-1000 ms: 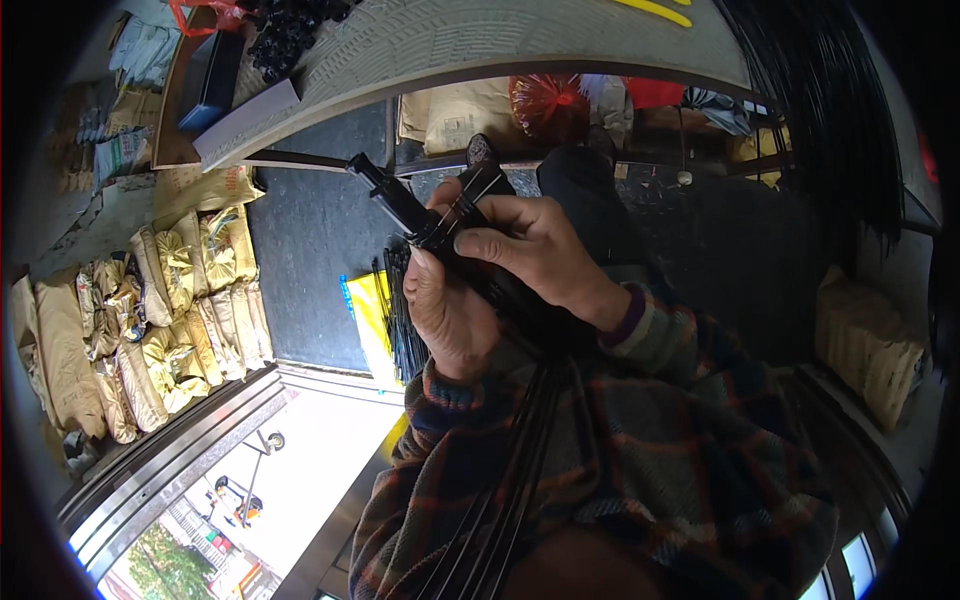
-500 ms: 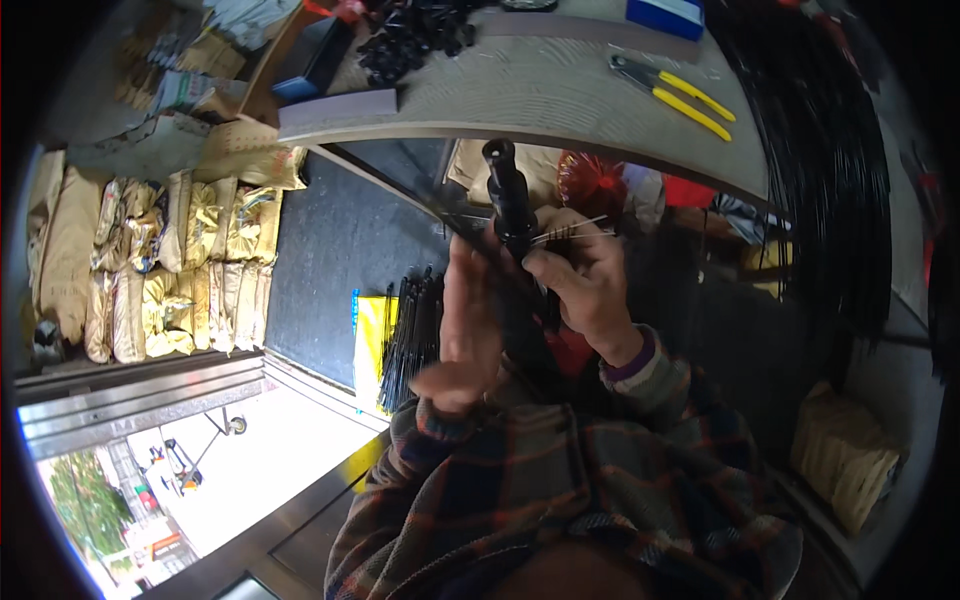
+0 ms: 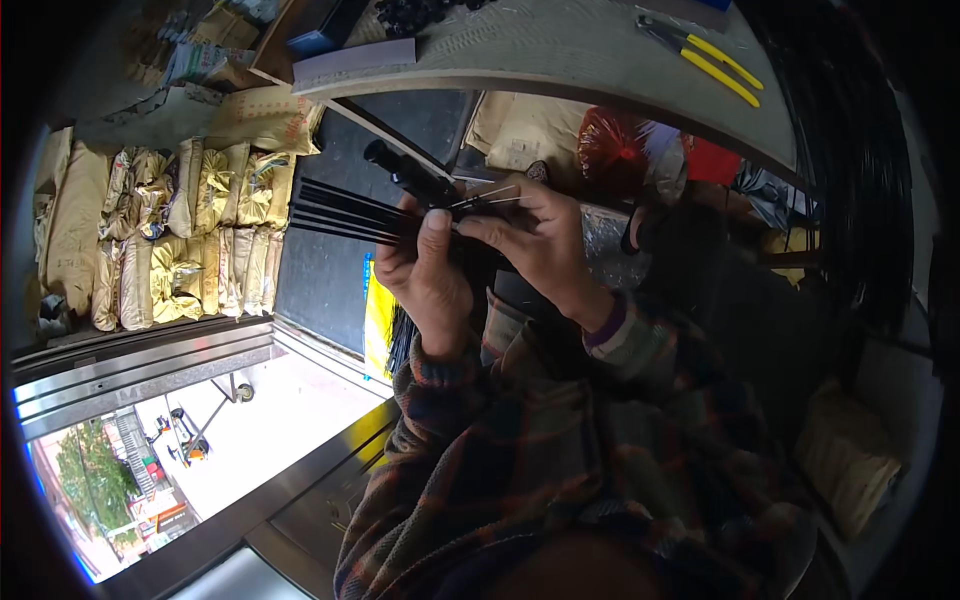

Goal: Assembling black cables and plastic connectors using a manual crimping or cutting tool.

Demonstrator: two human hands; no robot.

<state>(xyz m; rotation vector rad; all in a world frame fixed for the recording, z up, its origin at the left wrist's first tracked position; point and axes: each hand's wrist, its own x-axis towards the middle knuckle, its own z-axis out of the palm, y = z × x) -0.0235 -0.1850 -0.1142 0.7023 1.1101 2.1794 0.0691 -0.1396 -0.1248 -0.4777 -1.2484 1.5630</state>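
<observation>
Between my hands a black ribbed tube (image 3: 410,172), part of what looks like an umbrella frame, leans toward the upper left. Thin black rods (image 3: 345,212) fan out leftward from the same spot. My left hand (image 3: 430,280) is closed round the base of the rods, its thumb on the near side and its fingers partly hidden behind them. From the right, my right hand (image 3: 545,245) pinches at the lower end of the tube. Thin silvery wires (image 3: 497,193) stick out by its fingers. What exactly lies under the fingertips is hidden.
Cutting pliers with yellow handles (image 3: 722,72) lie on the grey workbench (image 3: 560,45) ahead. Brown paper-wrapped bundles (image 3: 190,195) fill the left. Long black rods (image 3: 850,190) hang at the right. A red bag (image 3: 610,145) sits below the bench. A yellow bag (image 3: 380,325) stands near my left forearm.
The tube has tipped from upright toward the left, and its rods now spread leftward. My left hand, open beside the tube before, has closed on the rods. The bench sits higher in view.
</observation>
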